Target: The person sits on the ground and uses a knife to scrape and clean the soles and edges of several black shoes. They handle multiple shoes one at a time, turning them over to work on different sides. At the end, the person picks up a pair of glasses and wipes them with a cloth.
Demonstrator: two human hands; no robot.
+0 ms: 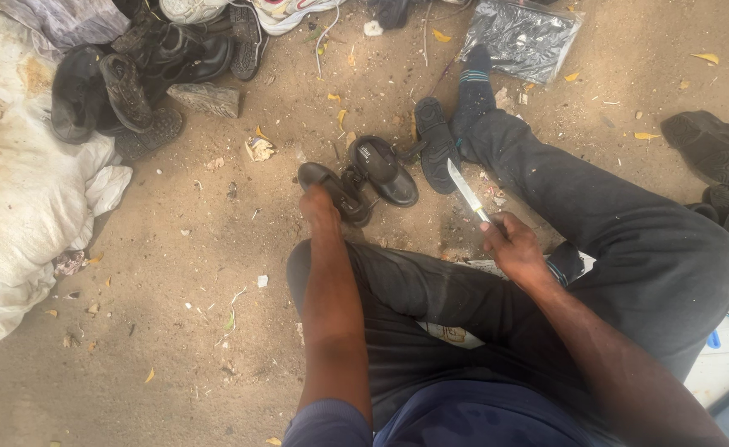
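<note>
Two small black leather shoes (360,178) lie on the sandy ground; the left hand (319,207) closes on the nearer one, steadying it. Right of them, the right hand (513,244) grips a steel-bladed knife (466,189), blade pointing away from the body.

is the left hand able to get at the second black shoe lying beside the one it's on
Probably yes: the left hand rests on one black shoe, and the second black shoe lies right beside it with nothing between.

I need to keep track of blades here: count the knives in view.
1. A knife in the right hand, blade pointing up over the sandy ground. Others may lie hidden among the shoe pile.
</note>
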